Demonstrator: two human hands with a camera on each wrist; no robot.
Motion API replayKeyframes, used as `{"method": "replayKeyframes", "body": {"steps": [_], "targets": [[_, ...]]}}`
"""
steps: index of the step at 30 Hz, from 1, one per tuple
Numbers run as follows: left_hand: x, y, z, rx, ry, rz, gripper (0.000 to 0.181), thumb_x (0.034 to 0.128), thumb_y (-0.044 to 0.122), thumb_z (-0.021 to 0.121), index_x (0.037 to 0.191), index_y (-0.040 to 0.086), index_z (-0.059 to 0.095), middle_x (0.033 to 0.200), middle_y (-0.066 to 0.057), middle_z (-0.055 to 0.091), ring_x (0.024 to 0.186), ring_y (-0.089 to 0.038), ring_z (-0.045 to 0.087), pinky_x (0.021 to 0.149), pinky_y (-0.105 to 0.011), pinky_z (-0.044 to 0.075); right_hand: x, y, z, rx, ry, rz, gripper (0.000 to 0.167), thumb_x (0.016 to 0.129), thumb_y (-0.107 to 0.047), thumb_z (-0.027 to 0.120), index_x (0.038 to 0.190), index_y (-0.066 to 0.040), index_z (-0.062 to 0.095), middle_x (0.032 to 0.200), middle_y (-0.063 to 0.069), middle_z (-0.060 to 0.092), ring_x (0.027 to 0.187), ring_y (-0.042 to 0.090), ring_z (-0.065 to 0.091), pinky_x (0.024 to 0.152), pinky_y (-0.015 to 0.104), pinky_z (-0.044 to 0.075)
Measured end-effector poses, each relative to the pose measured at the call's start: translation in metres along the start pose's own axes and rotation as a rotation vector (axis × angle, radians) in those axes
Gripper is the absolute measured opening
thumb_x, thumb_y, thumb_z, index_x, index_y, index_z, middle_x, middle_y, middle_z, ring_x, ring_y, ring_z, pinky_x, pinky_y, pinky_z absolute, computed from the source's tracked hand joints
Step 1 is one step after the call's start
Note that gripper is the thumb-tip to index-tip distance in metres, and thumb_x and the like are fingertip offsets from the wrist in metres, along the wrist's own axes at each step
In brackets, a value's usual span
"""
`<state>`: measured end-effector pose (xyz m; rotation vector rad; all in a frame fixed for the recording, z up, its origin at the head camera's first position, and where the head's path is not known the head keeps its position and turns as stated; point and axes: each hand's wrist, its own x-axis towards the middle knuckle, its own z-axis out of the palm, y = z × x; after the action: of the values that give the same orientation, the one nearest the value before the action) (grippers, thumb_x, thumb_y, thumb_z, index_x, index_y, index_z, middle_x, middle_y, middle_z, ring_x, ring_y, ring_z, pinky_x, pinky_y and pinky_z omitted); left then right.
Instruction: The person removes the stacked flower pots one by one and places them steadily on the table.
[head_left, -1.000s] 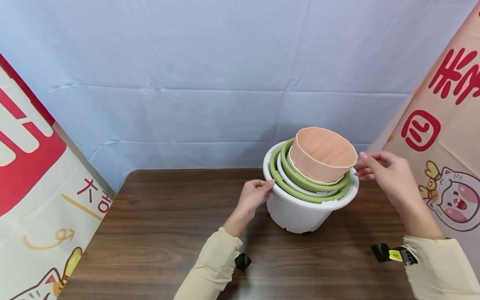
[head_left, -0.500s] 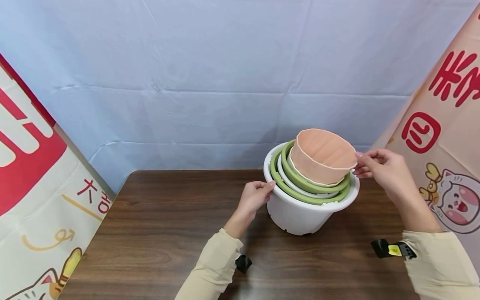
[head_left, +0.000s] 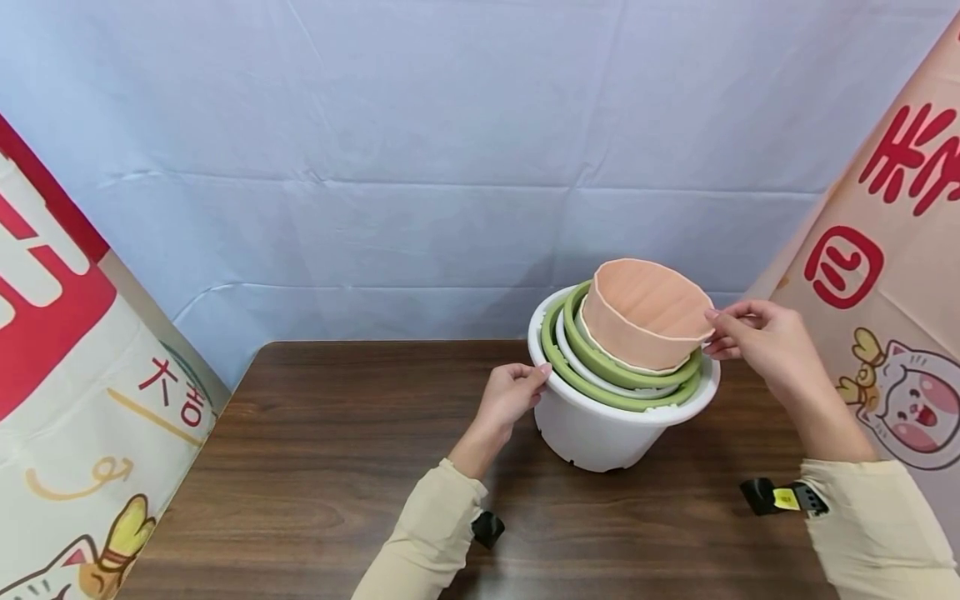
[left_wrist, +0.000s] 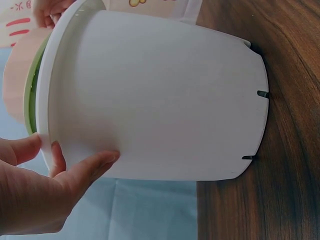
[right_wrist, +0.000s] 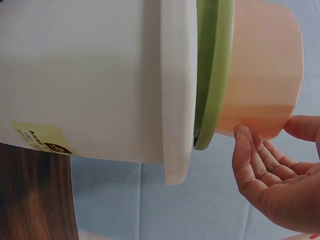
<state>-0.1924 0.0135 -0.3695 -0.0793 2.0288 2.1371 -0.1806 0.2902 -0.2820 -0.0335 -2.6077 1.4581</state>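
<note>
A large white pot [head_left: 600,429] stands on the table with green rings [head_left: 592,389] and white rims nested inside it. On top sits a peach pot [head_left: 637,321], tilted, its mouth facing up. The left hand [head_left: 510,396] pinches the big pot's rim at its left side; in the left wrist view that hand [left_wrist: 45,185] has its thumb at the rim and fingers against the white wall. At the right, the right hand [head_left: 768,342] pinches the peach pot's edge between thumb and fingers, as the right wrist view shows for that hand [right_wrist: 280,175].
The brown wooden table [head_left: 337,467] extends to the left and front of the pots. A pale blue cloth [head_left: 375,167] hangs behind; printed cloths stand at the left [head_left: 67,400] and right [head_left: 892,333]. A yellow label [right_wrist: 45,137] is on the white pot.
The right hand has moved slightly left and now holds the peach pot's rim, where a second ago it was just beside it. The left hand keeps its hold.
</note>
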Motion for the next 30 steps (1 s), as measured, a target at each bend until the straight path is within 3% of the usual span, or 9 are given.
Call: {"method": "replayKeyframes", "body": {"steps": [10, 30], "targets": [[0.0010, -0.0006, 0.0001, 0.002, -0.002, 0.007, 0.025, 0.0896, 0.017, 0.060, 0.092, -0.008, 0.061, 0.085, -0.011, 0.063, 0.083, -0.018, 0.061, 0.085, -0.041, 0.048, 0.0036, -0.0015, -0.0016, 0.012, -0.020, -0.016, 0.042, 0.093, -0.020, 0.052, 0.110, 0.018, 0.048, 0.069, -0.013, 0.059, 0.061, 0.009, 0.064, 0.058, 0.022, 0.053], [0.0016, -0.0017, -0.0009, 0.004, -0.002, 0.004, 0.026, 0.0891, 0.018, 0.061, 0.092, -0.007, 0.061, 0.086, -0.013, 0.063, 0.083, -0.018, 0.062, 0.083, -0.037, 0.050, 0.0043, -0.0033, 0.0014, -0.066, 0.027, 0.024, 0.035, 0.094, -0.015, 0.049, 0.109, 0.016, 0.052, 0.074, 0.003, 0.062, 0.059, 0.011, 0.064, 0.055, 0.023, 0.053]]}}
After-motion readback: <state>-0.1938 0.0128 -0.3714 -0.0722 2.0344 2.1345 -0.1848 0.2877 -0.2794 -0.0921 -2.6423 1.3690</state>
